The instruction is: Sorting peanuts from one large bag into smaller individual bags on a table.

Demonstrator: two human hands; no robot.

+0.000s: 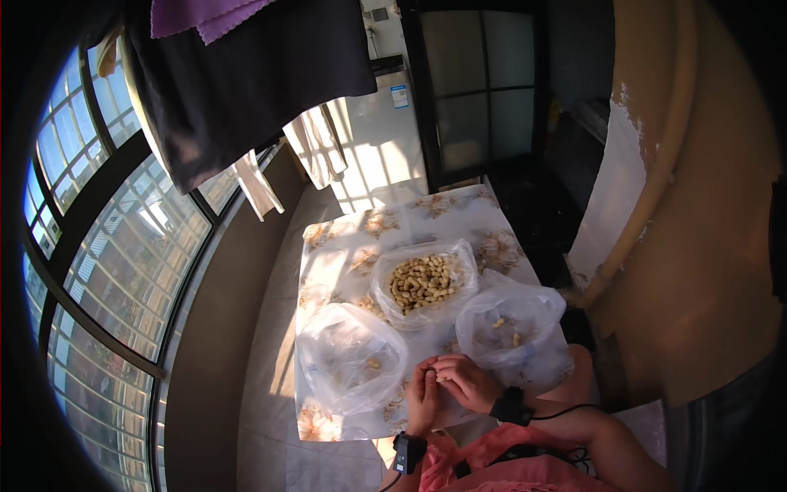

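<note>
My left hand (422,396) and my right hand (466,384) meet over the table's near edge. Fingertips of both are pinched together around what looks like a peanut, mostly covered by the fingers. Just beyond them, a clear plastic bag (384,305) stands spread open with a heap of unshelled peanuts (423,283) inside. To the left of my hands sits another open bag (332,348), holding a small tan piece (374,363). On the right, a third open bag (537,316) has a few peanut shells or peanuts (516,337) at its bottom.
The bags stand on a small table with a flowered cloth (443,205). Dark and pale laundry (262,82) hangs at upper left, beside a barred window (131,254). A white refrigerator (385,139) and a dark-framed glass door (479,90) are behind; a pipe (656,197) runs along the right wall.
</note>
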